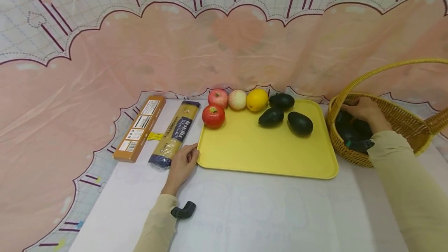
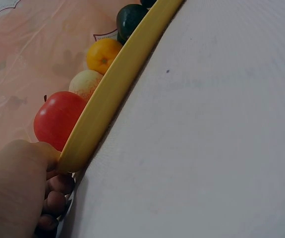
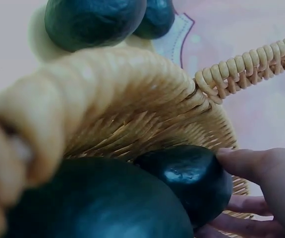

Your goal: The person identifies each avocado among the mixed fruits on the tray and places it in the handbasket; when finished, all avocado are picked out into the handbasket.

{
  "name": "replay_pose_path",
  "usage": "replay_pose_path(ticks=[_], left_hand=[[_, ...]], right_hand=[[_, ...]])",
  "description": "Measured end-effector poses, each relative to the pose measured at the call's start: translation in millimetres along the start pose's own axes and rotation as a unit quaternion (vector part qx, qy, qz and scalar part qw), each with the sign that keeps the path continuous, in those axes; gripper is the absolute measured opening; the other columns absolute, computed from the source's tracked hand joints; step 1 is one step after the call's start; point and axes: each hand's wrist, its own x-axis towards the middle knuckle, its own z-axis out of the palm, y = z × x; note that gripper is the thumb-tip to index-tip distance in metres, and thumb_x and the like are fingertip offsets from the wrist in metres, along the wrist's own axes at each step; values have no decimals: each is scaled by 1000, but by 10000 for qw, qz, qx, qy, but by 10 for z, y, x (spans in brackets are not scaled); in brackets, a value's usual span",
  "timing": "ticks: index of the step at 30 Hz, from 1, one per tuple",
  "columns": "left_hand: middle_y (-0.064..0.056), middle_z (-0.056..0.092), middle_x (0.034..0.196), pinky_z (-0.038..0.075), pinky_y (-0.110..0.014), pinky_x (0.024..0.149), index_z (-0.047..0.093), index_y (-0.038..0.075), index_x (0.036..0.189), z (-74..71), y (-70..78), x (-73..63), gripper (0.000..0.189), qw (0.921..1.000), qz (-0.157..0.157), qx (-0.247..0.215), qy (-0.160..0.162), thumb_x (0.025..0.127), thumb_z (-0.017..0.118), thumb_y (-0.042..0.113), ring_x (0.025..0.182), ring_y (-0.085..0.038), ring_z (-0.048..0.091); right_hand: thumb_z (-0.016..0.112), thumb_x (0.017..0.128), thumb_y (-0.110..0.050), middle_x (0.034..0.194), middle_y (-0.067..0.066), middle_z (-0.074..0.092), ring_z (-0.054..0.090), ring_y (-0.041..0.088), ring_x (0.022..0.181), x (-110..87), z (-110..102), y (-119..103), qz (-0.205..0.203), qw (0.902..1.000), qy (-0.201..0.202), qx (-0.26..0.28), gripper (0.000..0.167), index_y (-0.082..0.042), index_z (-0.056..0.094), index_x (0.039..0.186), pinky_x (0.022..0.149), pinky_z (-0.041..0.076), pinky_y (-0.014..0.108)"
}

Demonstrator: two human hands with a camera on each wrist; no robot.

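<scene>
- Right sleeve point(image 1: 406, 182) foremost, head view: reaching into wicker basket point(image 1: 406, 118).
- Left wrist: pinching yellow tray point(image 2: 107, 94) with left hand point(image 2: 16, 183).
- Right wrist: clasping avocado point(image 3: 187, 181) in basket with part-spread right hand point(image 3: 268, 186); probably firm, slick, best held mid-body.

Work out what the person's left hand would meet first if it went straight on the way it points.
The left hand would meet the yellow tray, whose left rim it is holding. Beyond that rim, the nearer red fruit seems next in line, though depth is hard to judge.
</scene>
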Motion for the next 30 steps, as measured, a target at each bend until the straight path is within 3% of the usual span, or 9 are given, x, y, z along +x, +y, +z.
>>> replay_pose_path(ticks=[10,20,24,30], left_hand=[[-2,52,78,35,-23,59,63,8,121,15,10,2,30,10000,-5,27,-8,94,56,19,69,-14,45],[-2,51,75,34,-22,56,64,6,118,13,2,-6,28,9997,209,-36,135,93,57,15,65,-12,43],[-1,51,74,34,-22,56,65,6,118,14,-7,-4,28,9994,290,-42,188,92,57,15,64,-12,43],[-2,51,76,34,-23,57,64,7,119,10,3,-5,29,9999,123,7,101,93,56,17,66,-13,44]], right_hand=[[43,86,-68,128,39,41,43,54,112,-88,-4,-13,-106,9994,224,224,93,15,39,129,92,37,62],[39,92,-58,129,38,39,39,55,115,-215,38,-34,-341,9966,445,611,81,12,36,133,93,35,64],[42,93,-53,127,37,42,42,53,113,-266,74,-74,-534,9932,709,756,76,11,38,133,90,37,63],[45,93,-49,130,34,42,42,51,117,-410,182,-132,-624,9848,1080,1213,68,7,39,133,91,38,62]])
